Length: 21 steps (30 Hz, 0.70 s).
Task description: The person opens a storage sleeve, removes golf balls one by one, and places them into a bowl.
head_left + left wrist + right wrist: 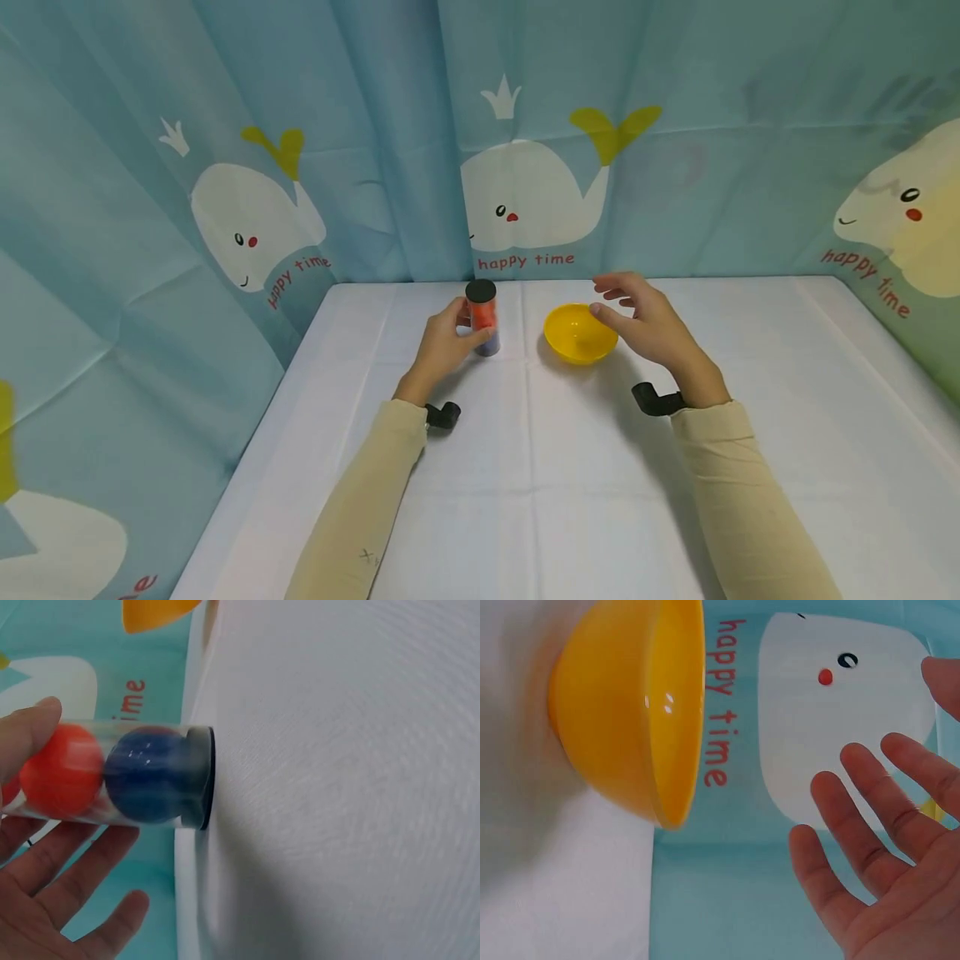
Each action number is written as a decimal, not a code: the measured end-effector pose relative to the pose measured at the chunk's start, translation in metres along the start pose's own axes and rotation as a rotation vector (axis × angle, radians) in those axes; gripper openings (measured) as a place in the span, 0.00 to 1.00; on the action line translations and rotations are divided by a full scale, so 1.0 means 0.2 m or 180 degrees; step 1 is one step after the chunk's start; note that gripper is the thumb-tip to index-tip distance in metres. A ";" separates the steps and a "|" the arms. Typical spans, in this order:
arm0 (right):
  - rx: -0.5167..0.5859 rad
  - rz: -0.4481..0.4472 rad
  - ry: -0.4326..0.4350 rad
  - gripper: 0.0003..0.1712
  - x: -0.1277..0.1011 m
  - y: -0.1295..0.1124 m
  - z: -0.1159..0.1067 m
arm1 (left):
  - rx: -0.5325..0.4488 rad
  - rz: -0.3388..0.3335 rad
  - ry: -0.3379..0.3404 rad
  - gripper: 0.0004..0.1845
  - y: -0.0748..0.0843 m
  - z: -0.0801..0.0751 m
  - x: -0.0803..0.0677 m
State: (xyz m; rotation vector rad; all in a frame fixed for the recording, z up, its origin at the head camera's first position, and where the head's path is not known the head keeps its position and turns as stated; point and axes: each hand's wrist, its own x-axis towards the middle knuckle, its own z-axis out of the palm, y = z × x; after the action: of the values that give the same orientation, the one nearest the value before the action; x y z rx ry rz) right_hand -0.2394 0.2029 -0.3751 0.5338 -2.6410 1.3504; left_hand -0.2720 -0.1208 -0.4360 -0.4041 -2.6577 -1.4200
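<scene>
A clear plastic tube (482, 319) with a black cap stands upright on the white table (570, 483). It holds an orange ball (61, 780) over a dark blue ball (146, 776). My left hand (459, 335) grips the tube from the left, thumb (28, 729) on its side and fingers curled behind it. A yellow bowl (577, 333) sits empty just right of the tube. My right hand (613, 302) hovers at the bowl's right rim, fingers (870, 825) spread and holding nothing. Whether the thumb touches the rim is unclear.
Blue curtains printed with white whales (525, 196) close off the back and both sides of the table. White cloth stretches bare in front of my forearms and to the right of the bowl.
</scene>
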 end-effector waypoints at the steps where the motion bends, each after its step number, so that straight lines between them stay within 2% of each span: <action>1: 0.0007 -0.0047 0.0012 0.25 0.01 0.00 0.01 | -0.0001 -0.0012 0.0007 0.25 0.00 0.00 0.00; 9: 0.0099 -0.0313 0.0214 0.23 0.04 -0.01 0.08 | 0.0022 0.0000 0.0000 0.27 -0.02 0.03 0.00; 15: 0.0111 -0.0376 0.0156 0.21 0.06 -0.03 0.12 | -0.0015 0.0092 0.0072 0.28 -0.03 0.04 0.00; 21: 0.0116 -0.0399 0.0080 0.21 0.06 -0.06 0.15 | 0.0048 0.0157 0.0164 0.24 -0.03 0.04 -0.01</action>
State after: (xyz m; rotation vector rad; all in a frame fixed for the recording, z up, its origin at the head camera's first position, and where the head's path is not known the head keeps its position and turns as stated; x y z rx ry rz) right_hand -0.2455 0.1689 -0.3813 0.6704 -2.5211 1.3609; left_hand -0.2713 -0.1183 -0.4451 -0.4228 -2.5979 -1.3765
